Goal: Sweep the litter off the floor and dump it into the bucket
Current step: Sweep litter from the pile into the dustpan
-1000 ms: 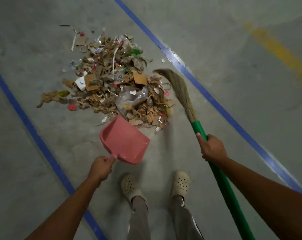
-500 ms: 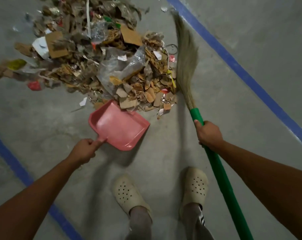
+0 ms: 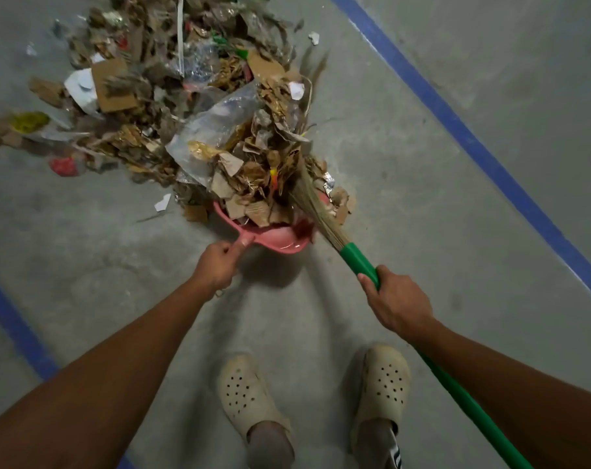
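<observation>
A big heap of litter [image 3: 172,106], mostly torn cardboard, paper scraps and clear plastic, covers the concrete floor ahead of me. My left hand [image 3: 216,264] grips the handle of a pink dustpan [image 3: 277,240] that sits at the heap's near edge, with cardboard scraps lying over its front. My right hand [image 3: 397,301] grips the green handle of a broom [image 3: 355,257]. The straw bristles [image 3: 307,194] of the broom press into the litter right over the dustpan. No bucket is in view.
Blue painted lines run along the grey floor on the right [image 3: 463,130] and on the left [image 3: 13,326]. My two feet in cream clogs [image 3: 243,390] stand just behind the dustpan.
The dustpan has been pushed under the heap's near edge, and the broom has swung left from beside the heap and dragged scraps onto it. I have leaned closer to the litter.
</observation>
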A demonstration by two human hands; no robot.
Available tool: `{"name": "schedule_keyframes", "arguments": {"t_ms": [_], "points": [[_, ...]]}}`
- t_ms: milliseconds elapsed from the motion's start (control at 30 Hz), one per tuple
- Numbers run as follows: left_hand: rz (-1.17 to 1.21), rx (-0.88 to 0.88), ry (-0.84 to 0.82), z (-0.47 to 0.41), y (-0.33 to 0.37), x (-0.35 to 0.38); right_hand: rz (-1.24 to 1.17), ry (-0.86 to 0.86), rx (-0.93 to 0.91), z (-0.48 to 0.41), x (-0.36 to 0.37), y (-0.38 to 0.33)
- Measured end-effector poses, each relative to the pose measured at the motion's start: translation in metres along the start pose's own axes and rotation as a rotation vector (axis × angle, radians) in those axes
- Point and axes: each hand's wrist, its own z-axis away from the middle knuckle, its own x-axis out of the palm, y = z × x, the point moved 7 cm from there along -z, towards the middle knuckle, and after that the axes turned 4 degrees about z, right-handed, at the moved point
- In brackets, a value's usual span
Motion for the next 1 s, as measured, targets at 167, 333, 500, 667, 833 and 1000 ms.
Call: {"name": "schedule_keyframes", "arguments": {"t_ms": [167, 333, 500, 667, 833, 1000], "points": [[0.106, -0.038, 0.092, 0.025, -0.028, -0.028, -0.073, 0.085, 0.123, 0.025, -0.016, 0.039], [0.072, -0.060, 0.150, 0.025, -0.046, -0.071, -0.129, 0.072, 0.210, 0.000, -0.029, 0.042], [-0.059, -0.027, 0.150, 0.002, -0.022, -0.100, -0.360, 0.021, 0.222, -0.054, -0.044, -0.009], [-0.149, -0.023, 0.054, -0.023, 0.009, -0.088, -0.356, -0.021, 0.080, -0.073, -0.051, -0.084], [-0.138, -0.097, -0.103, -0.032, 0.018, -0.055, -0.221, -0.076, 0.026, -0.040, -0.027, -0.087], [-0.024, -0.069, -0.026, -0.014, 0.003, -0.049, -0.164, 0.020, 0.090, -0.013, -0.027, -0.031]]}}
